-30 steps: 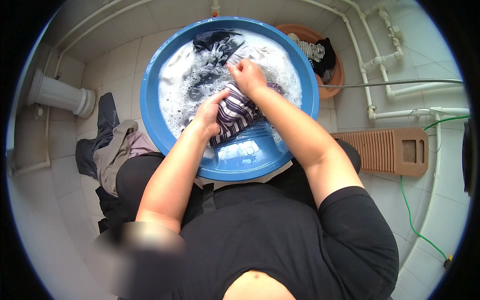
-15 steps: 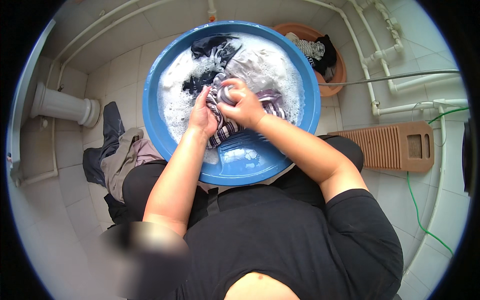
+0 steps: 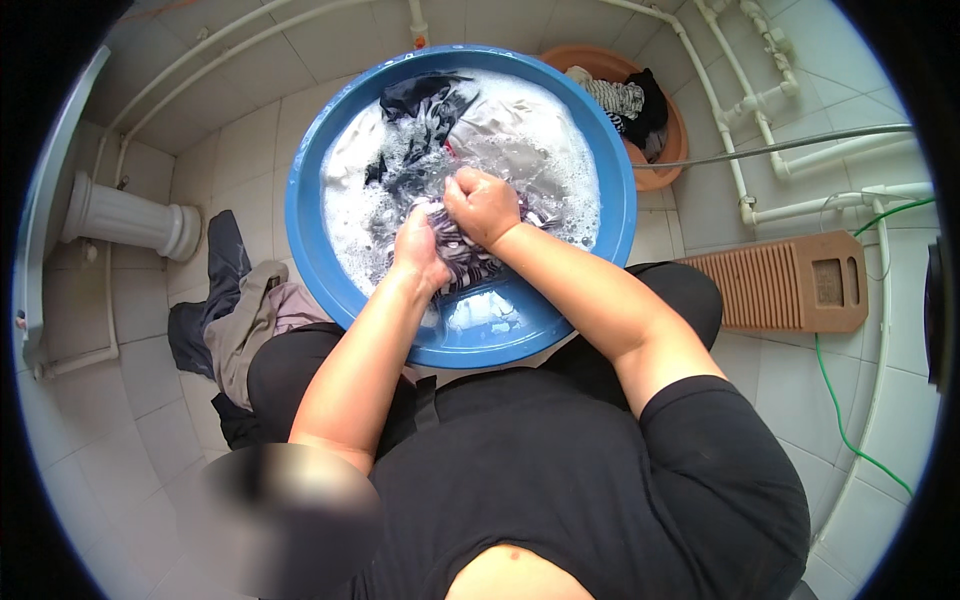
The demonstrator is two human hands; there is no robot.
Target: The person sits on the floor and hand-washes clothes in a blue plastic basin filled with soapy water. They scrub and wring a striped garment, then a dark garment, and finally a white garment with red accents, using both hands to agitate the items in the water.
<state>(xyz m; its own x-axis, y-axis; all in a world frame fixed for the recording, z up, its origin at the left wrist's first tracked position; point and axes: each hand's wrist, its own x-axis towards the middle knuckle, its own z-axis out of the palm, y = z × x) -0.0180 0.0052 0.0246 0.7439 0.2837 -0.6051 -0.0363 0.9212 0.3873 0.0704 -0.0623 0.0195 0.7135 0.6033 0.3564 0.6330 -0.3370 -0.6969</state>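
Note:
In front of me stands a large round blue basin [image 3: 303, 262] full of sudsy water. A striped, dark-and-white garment [image 3: 468, 262] is bunched in the water under both my hands. My left hand [image 3: 420, 252] is closed around its left part, with the thumb on top. Curled into a fist, my right hand [image 3: 483, 205] grips the cloth just to the right, the knuckles close to my left fingertips. Dark wet cloth [image 3: 418, 112] floats at the far left of the basin, and pale grey cloth [image 3: 530, 130] lies under foam at the far right.
An orange basin [image 3: 680, 142] with clothes stands behind at the right. A brown washboard [image 3: 770, 285] lies on the floor to my right, near a green cord [image 3: 838, 425] and white pipes [image 3: 735, 160]. Clothes [image 3: 240, 320] are piled at my left by a white pedestal [image 3: 135, 215].
Both hands have moved down with the striped garment, pressing it into the water. My right hand has closed into a fist, and the garment is more submerged.

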